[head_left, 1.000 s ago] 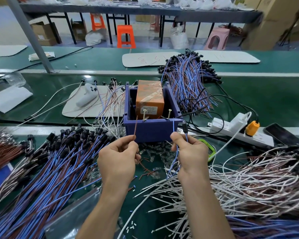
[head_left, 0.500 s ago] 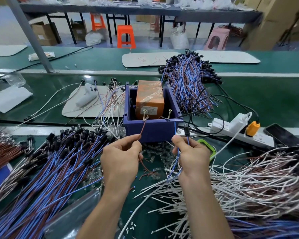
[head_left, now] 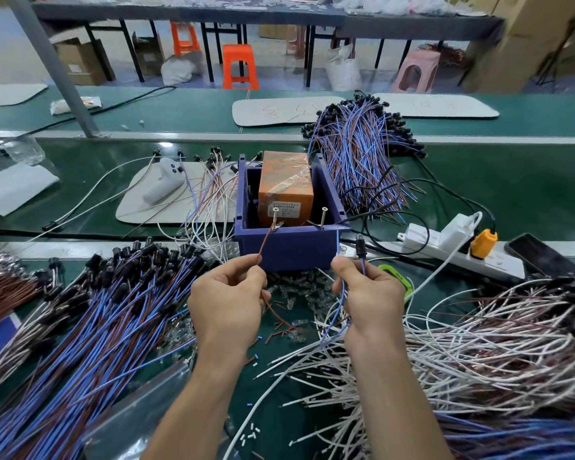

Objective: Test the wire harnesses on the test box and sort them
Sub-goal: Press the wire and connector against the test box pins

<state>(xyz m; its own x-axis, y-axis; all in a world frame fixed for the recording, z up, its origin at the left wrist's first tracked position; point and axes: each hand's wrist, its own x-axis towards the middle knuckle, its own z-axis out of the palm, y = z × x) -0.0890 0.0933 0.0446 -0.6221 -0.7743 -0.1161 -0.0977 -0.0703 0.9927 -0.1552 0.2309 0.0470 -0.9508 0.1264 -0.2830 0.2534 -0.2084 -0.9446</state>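
Since each lead presumably needs its own contact, the left hand [head_left: 228,303] pinches the brown wire [head_left: 266,240] so its tip, just above the fingertips [head_left: 254,265], touches one screw [head_left: 275,215] on the test box [head_left: 289,250]; the right hand [head_left: 369,293] pinches the blue wire [head_left: 338,244], tip short of the other screw [head_left: 322,215].

Purple test box [head_left: 289,252], brown lead [head_left: 266,241] at screw [head_left: 276,216]
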